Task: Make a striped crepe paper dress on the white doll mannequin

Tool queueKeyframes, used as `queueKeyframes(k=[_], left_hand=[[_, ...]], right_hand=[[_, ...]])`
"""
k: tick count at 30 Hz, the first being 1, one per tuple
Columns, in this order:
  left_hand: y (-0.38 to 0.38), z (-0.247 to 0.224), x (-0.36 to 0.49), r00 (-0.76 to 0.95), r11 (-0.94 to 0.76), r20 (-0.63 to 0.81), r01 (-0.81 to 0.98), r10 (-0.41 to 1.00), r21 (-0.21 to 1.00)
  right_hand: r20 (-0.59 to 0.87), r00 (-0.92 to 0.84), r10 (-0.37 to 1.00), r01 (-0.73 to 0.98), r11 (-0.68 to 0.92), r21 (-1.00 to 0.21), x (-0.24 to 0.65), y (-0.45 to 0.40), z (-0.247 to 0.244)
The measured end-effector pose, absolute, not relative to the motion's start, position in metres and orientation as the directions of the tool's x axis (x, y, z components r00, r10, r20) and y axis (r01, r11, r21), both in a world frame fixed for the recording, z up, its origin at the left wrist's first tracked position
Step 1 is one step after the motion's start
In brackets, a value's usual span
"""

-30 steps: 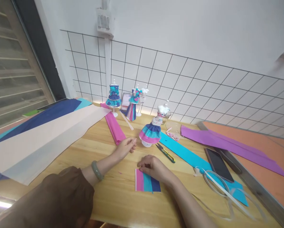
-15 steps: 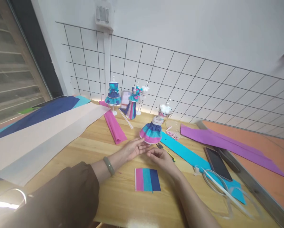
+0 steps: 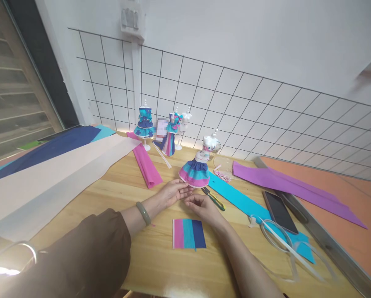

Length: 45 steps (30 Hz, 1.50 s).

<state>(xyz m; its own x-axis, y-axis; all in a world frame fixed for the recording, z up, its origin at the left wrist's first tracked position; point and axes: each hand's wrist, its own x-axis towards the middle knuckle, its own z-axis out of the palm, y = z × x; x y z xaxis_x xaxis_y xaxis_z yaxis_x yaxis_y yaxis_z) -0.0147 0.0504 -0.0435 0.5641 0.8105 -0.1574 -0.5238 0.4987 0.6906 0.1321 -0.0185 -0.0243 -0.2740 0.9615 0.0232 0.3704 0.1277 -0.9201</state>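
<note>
A small white dress form [image 3: 210,142] leans to the right, wearing a gathered skirt [image 3: 194,173] banded in navy, turquoise and pink with a white hem. My left hand [image 3: 174,192], with a green bangle at the wrist, grips the form from below at the hem, thumb up and fingers underneath. The form's stand is hidden. Just below, my right hand [image 3: 202,207] is closed with curled fingers, its tips close to the left fingers; whatever they pinch cannot be made out. In front of both hands lies a striped fabric piece [image 3: 188,234] in pink, turquoise and navy.
A yellow-black cutter [image 3: 215,199] lies right of the hands, by a turquoise strip [image 3: 235,195]. Farther right are a phone [image 3: 280,212], white ribbon [image 3: 277,236] and purple fabric [image 3: 297,188]. Dressed forms [image 3: 144,124] stand behind; pale fabric [image 3: 64,178] covers the left.
The whole view has shifted slightly left. My right fingertips have moved a little left, closer to my left hand. The dress form stays in the left hand's hold.
</note>
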Motion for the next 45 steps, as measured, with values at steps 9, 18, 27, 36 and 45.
queueKeyframes(k=[9, 18, 27, 36, 45], left_hand=[[0.040, -0.037, -0.030, 0.596, 0.480, -0.165, -0.419, 0.786, 0.771], [0.031, -0.027, -0.048, 0.508, 0.390, -0.200, -0.301, 0.838, 0.870], [0.032, -0.030, -0.051, 0.567, 0.329, -0.138, -0.248, 0.812, 0.911], [0.031, -0.033, -0.053, 0.595, 0.322, -0.119, -0.247, 0.795, 0.914], [0.023, -0.022, -0.052, 0.611, 0.336, -0.138, -0.223, 0.780, 0.915]], right_hand=[[0.045, -0.384, 0.922, 0.406, 0.213, -0.889, 0.132, -0.026, -0.018], [0.127, -0.642, 0.756, 0.527, 0.556, -0.643, 0.112, -0.038, -0.014], [0.072, -0.678, 0.732, 0.575, 0.588, -0.569, 0.111, -0.044, -0.009], [0.062, -0.686, 0.725, 0.565, 0.584, -0.583, 0.108, -0.048, -0.003], [0.025, -0.649, 0.760, 0.604, 0.535, -0.591, 0.107, -0.047, -0.002]])
